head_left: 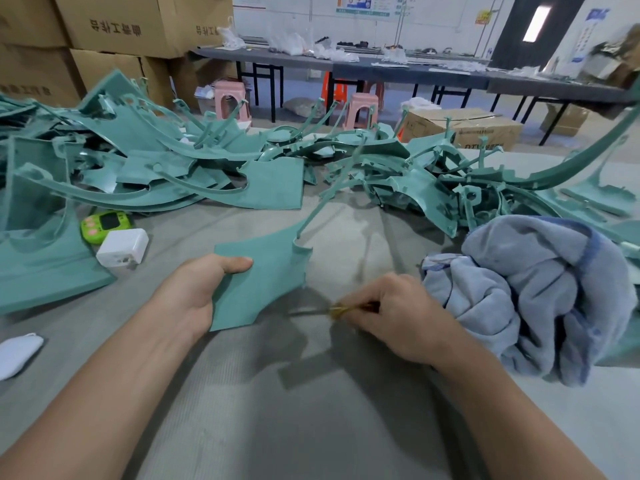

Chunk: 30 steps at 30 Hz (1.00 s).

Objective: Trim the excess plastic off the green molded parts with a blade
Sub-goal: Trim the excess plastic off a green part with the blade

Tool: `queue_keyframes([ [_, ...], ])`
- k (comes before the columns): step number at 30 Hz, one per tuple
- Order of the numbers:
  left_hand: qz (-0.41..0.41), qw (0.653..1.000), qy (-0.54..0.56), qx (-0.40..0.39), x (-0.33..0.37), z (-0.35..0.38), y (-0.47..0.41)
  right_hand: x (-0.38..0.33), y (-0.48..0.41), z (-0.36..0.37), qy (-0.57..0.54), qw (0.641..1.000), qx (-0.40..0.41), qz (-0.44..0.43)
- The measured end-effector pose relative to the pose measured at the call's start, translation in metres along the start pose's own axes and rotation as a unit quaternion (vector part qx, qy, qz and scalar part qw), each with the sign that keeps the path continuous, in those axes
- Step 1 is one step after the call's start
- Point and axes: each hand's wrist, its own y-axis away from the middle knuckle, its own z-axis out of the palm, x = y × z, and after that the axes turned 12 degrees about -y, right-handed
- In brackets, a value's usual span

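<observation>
Left hand (204, 292): grips the flat green molded part (263, 278) at its left edge, thumb on top, fingers hidden beneath. The part is held just above the grey table (277, 410), front centre, tilted slightly. A thin runner (332, 192) rises from its upper right corner toward the pile.

Right hand (394, 313): fingers curled around a small blade (311, 310) with a brass-coloured collar. The tip points left at the part's lower right edge. Blade is blurred, so contact with the edge cannot be told.

Pile of green parts (207, 161): heaped across the far side of the table, from the left edge to the right.

Other items: a crumpled blue-grey towel (540, 292) just right of the right hand. A white charger (123, 247) touches a green timer (105, 223), left of the held part. Cardboard boxes (121, 26) are stacked behind at left.
</observation>
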Motion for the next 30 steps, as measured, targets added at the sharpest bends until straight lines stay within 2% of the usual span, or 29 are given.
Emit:
queue_keyframes([
  [2, -0.001, 1.0, -0.001, -0.001, -0.001, 0.001, 0.001, 0.001, -0.001, 0.0, -0.066, 0.996, 0.063, -0.011],
  [4, -0.003, 1.0, -0.009, -0.002, -0.002, 0.003, 0.001, 0.003, -0.003, -0.001, -0.074, 0.991, 0.109, -0.013],
  [5, -0.001, 1.0, -0.007, 0.0, -0.002, 0.004, 0.001, 0.003, -0.003, -0.002, -0.06, 0.994, 0.093, -0.007],
  [8, 0.01, 1.0, 0.022, 0.011, -0.001, 0.004, 0.001, -0.001, -0.002, 0.001, -0.008, 0.999, -0.027, 0.015],
  [9, 0.012, 0.999, 0.034, 0.013, 0.0, 0.003, 0.001, -0.002, -0.001, 0.003, -0.012, 0.999, -0.031, 0.012],
  [13, 0.005, 0.996, 0.086, -0.007, 0.0, 0.007, 0.006, -0.006, -0.001, 0.008, -0.083, 0.995, 0.046, -0.015],
  [18, -0.015, 0.981, 0.183, -0.058, -0.003, 0.023, 0.017, -0.017, -0.001, 0.024, -0.098, 0.993, 0.058, -0.04],
  [21, -0.018, 0.98, 0.194, -0.034, -0.004, 0.028, 0.019, -0.016, -0.004, 0.025, -0.13, 0.976, 0.172, 0.009],
  [22, -0.015, 0.981, 0.191, -0.024, -0.004, 0.029, 0.019, -0.016, -0.004, 0.024, -0.144, 0.972, 0.184, 0.012],
  [24, -0.004, 0.984, 0.18, -0.013, -0.004, 0.032, 0.02, -0.02, -0.001, 0.024, -0.176, 0.975, 0.138, -0.006],
  [26, 0.005, 0.985, 0.171, -0.012, -0.005, 0.033, 0.02, -0.029, 0.001, 0.029, -0.157, 0.986, 0.047, -0.033],
  [27, 0.006, 0.985, 0.171, -0.014, -0.006, 0.033, 0.02, -0.032, 0.001, 0.032, -0.138, 0.989, 0.036, -0.036],
  [28, 0.009, 0.985, 0.171, -0.014, -0.006, 0.033, 0.019, -0.031, -0.002, 0.033, -0.134, 0.989, 0.059, -0.024],
  [30, 0.015, 0.987, 0.163, -0.002, -0.005, 0.03, 0.016, -0.027, -0.005, 0.031, -0.149, 0.977, 0.155, 0.015],
])
